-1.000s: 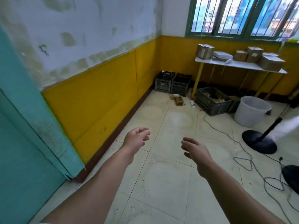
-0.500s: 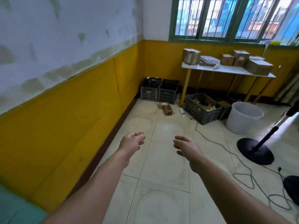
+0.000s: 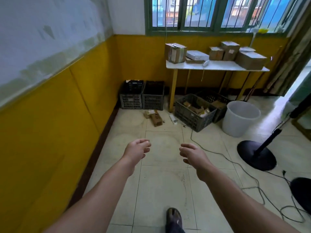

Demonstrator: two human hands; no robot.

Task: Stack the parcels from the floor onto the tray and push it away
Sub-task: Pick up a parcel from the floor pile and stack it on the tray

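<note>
Both my arms reach forward over the tiled floor. My left hand (image 3: 137,149) and my right hand (image 3: 193,154) hang with loosely curled fingers and hold nothing. Small brown parcels (image 3: 154,116) lie on the floor far ahead, near the wall corner. A dark crate (image 3: 193,113) beside them holds several more small parcels. No tray shows in this view.
A white table (image 3: 217,66) under the window carries several cardboard boxes. Two dark crates (image 3: 142,96) stand in the corner. A white bucket (image 3: 239,117), a black fan base (image 3: 256,154) and loose cables (image 3: 235,165) lie to the right. The yellow wall runs along the left. My shoe (image 3: 174,217) shows below.
The view has swung right and moved toward the corner; the teal door has left the frame. Both hands stay empty and have come a little closer together.
</note>
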